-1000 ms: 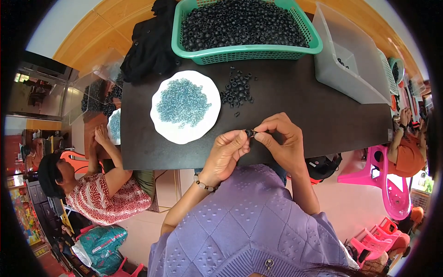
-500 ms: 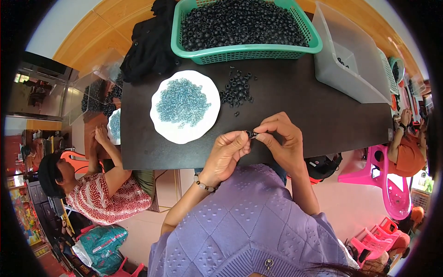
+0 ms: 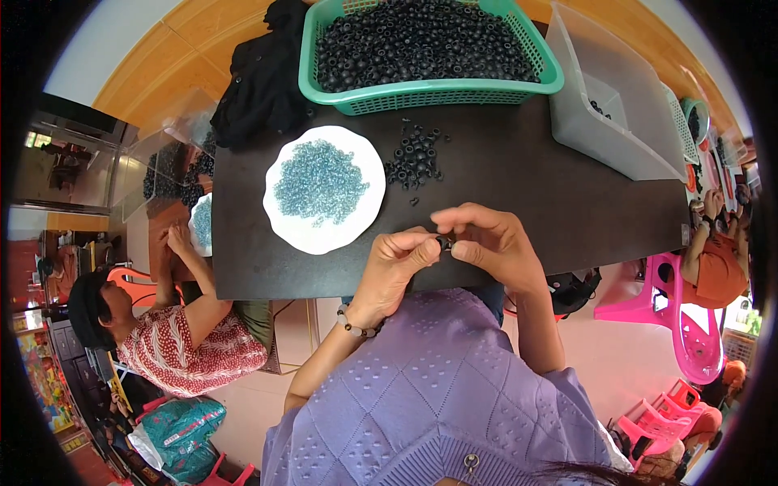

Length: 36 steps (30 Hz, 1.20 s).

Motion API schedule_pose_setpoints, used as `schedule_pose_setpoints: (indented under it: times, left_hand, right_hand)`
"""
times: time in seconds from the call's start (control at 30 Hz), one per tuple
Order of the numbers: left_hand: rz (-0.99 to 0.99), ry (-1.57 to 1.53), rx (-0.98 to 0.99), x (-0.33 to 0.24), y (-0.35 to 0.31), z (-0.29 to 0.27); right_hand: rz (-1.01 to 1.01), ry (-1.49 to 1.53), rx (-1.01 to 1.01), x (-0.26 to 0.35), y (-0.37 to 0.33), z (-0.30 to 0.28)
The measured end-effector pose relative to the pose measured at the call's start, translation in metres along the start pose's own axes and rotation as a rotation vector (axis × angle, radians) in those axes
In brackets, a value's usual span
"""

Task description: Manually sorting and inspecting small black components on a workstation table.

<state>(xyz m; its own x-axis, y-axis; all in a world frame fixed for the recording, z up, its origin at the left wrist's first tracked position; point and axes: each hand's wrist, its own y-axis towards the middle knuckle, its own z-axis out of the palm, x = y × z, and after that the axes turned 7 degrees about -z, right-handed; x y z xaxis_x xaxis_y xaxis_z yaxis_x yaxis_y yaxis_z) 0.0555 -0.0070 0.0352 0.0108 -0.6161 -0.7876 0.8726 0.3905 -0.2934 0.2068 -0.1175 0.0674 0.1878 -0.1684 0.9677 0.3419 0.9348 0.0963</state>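
Observation:
A small black ring-shaped piece [image 3: 445,242] is pinched between the thumb and forefinger of my left hand [image 3: 394,271], just above the table's near edge. My right hand [image 3: 504,249] is close against it from the right. Its thumb tip appears to touch the piece, while the forefinger arches above, apart from the thumb. Beyond my hands lies a loose pile of similar black pieces [image 3: 417,162]. Left of that pile, a white scalloped plate [image 3: 312,241] carries a heap of small clear bluish pieces [image 3: 320,182].
A green basket [image 3: 438,95] full of black pieces stands at the table's far side. Black cloth [image 3: 259,89] lies to its left, a translucent bin [image 3: 608,134] to its right. A co-worker [image 3: 174,340] sits at left; a pink chair [image 3: 693,340] is at right.
My right forefinger has lifted off the black piece and away from the thumb. My left hand stays nearly in place, still holding the piece.

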Motion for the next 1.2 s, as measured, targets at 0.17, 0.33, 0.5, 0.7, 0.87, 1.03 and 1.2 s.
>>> schedule_pose_setpoints:
  times: [0.17, 0.33, 0.5, 0.7, 0.87, 1.03, 1.2]
  left_hand:
    - [0.010, 0.028, 0.016, -0.003, -0.001, 0.000]
    - [0.009, -0.026, -0.007, -0.001, -0.001, 0.006]
    - [-0.033, -0.085, 0.010, 0.007, 0.001, 0.000]
    - [0.041, -0.007, -0.005, 0.007, -0.001, 0.003]
    - [0.047, 0.064, 0.000, 0.003, -0.008, 0.003]
    - [0.015, 0.185, 0.031, -0.008, -0.016, 0.006]
    - [0.024, 0.279, 0.035, -0.019, -0.023, 0.011]
  right_hand:
    - [-0.038, 0.104, 0.209, -0.007, 0.010, -0.011]
    - [0.010, 0.244, 0.260, -0.010, 0.011, -0.013]
    - [-0.006, 0.224, 0.235, -0.009, 0.007, -0.014]
    - [0.007, 0.229, 0.158, -0.006, 0.001, -0.009]
    - [0.031, 0.224, 0.147, -0.002, -0.003, -0.004]
    - [0.052, 0.170, 0.122, 0.003, -0.009, 0.001]
    - [0.023, 0.084, 0.128, 0.014, -0.014, 0.006]
